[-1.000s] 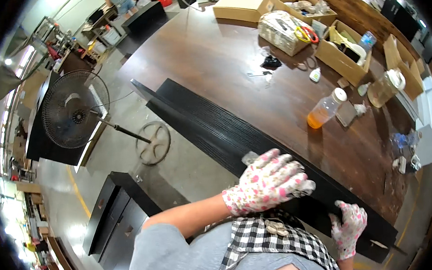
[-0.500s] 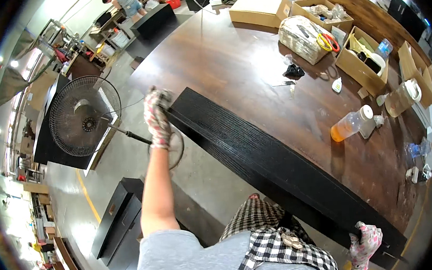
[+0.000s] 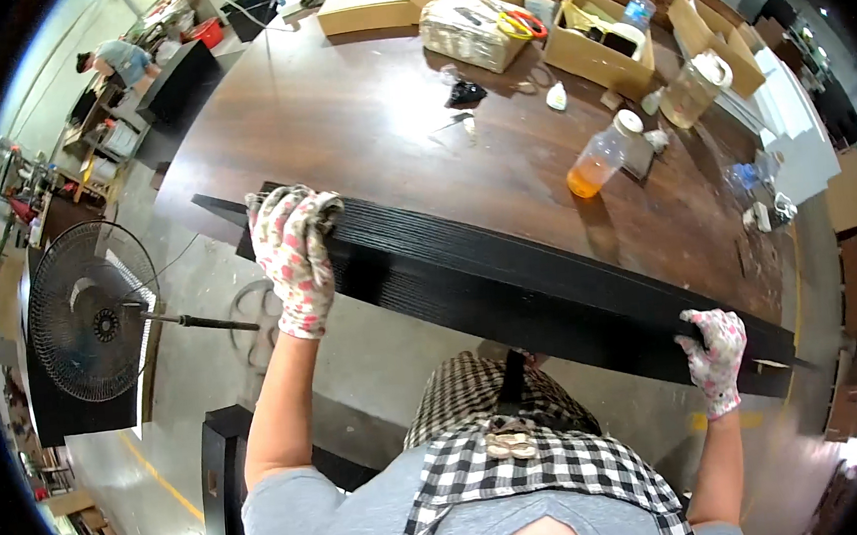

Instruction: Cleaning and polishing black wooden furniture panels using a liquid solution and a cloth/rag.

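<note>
A long black ribbed panel (image 3: pixel 509 282) lies along the near edge of a dark brown wooden table (image 3: pixel 359 123), overhanging it. My left hand (image 3: pixel 293 252), in a white glove with pink flowers, grips the panel's left end from above. My right hand (image 3: pixel 715 355), in the same kind of glove, grips the panel near its right end. Both arms are stretched wide apart. My checked apron and grey shirt fill the lower middle of the view.
On the table's far side stand cardboard boxes (image 3: pixel 599 39), a plastic bottle with orange liquid (image 3: pixel 602 156), a clear jug (image 3: pixel 692 90) and a wrapped bundle (image 3: pixel 471 28). A standing fan (image 3: pixel 89 311) is on the concrete floor to my left. Another person (image 3: pixel 121 60) works far off at the upper left.
My left hand went from the panel's middle out to its left end and now grips it. My right hand has closed over the right end. The view shifted closer to the table.
</note>
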A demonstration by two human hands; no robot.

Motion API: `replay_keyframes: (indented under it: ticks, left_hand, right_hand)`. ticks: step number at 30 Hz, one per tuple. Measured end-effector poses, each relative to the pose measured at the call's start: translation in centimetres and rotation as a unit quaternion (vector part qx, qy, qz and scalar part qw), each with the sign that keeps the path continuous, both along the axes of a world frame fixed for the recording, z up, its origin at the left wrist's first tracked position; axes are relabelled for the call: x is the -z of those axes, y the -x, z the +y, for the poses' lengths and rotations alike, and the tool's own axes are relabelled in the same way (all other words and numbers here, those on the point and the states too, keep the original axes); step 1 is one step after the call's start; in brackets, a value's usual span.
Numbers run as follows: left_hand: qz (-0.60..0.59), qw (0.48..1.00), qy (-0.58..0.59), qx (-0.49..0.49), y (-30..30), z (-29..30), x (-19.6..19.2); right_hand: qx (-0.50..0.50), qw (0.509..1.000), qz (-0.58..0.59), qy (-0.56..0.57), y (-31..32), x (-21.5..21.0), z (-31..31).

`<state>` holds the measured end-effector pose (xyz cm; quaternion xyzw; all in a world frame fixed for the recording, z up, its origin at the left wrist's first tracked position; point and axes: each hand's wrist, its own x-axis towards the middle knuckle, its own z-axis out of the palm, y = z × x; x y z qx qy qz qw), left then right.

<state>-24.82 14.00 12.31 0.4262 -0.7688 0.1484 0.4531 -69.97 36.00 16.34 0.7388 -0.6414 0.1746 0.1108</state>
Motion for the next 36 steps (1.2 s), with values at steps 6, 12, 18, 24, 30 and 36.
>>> replay_keyframes:
  ticks: [6,12,18,24,30,36]
  left_hand:
    - [-0.044,0.987,-0.046,0.146,12.4,6.5,-0.2]
    - [-0.062,0.956,-0.12,0.259,28.4,15.2,-0.5]
    - [-0.094,0.976,-0.083,0.177,29.3,16.7,0.2]
    - [-0.096,0.983,-0.063,0.143,33.4,19.3,0.1]
    - [-0.149,0.936,-0.138,0.288,49.3,27.4,-0.5]
    - [-0.174,0.922,-0.149,0.312,51.4,27.5,-1.9]
  right_hand:
    - [0.017,1.0,-0.002,0.009,0.0,0.0,0.9]
    - [0.024,0.998,0.048,-0.031,0.4,0.6,0.9]
    - [0.058,0.998,0.012,-0.02,10.6,-2.8,6.4]
    - [0.128,0.985,0.009,-0.118,21.8,-0.5,13.2]
    - [0.118,0.981,0.027,-0.15,22.6,-0.3,13.1]
    - [0.096,0.987,0.016,-0.13,23.5,-0.3,13.5]
